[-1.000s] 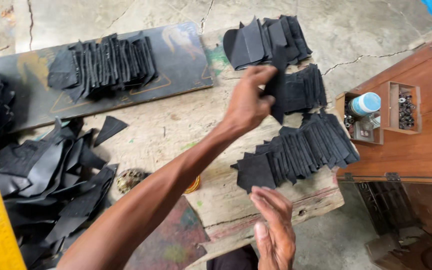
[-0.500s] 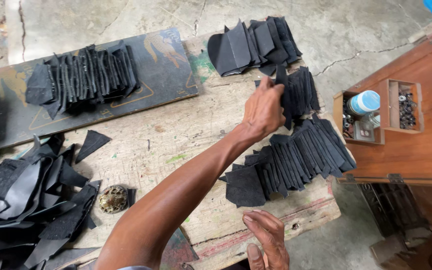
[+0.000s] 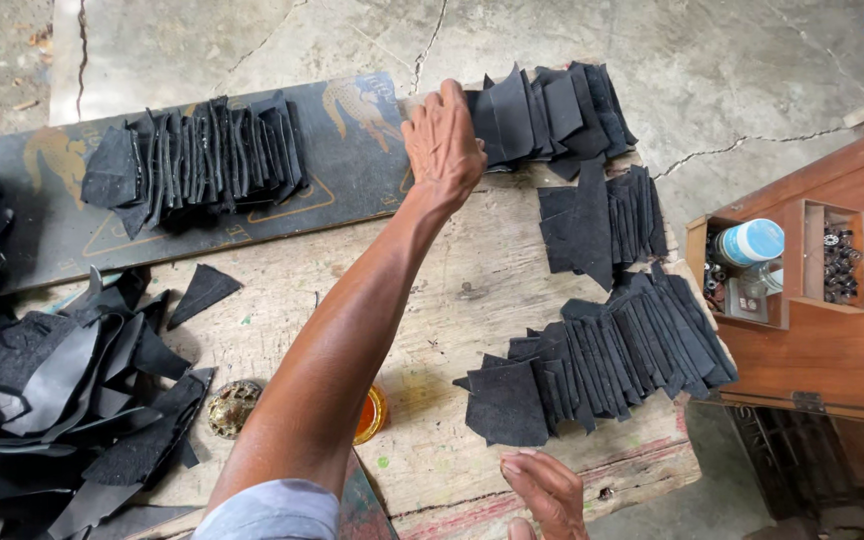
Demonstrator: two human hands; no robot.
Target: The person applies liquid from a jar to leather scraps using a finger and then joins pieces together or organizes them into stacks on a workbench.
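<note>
A wooden workbench (image 3: pixel 432 300) carries several fanned rows of black leather pieces. The left hand (image 3: pixel 442 140) lies flat, fingers together, on the far stack of black pieces (image 3: pixel 542 110), gripping nothing that I can see. The right hand (image 3: pixel 547 490) rests loosely open on the near edge, just below the nearest fanned row (image 3: pixel 592 365).

The middle of the wooden board (image 3: pixel 472 290) is bare, so a hand can pass there. Rows of black pieces (image 3: pixel 602 365) block its right edge, a loose black heap (image 3: pixel 52 390) its left, a dark panel (image 3: pixel 352 170) its far edge.
</note>
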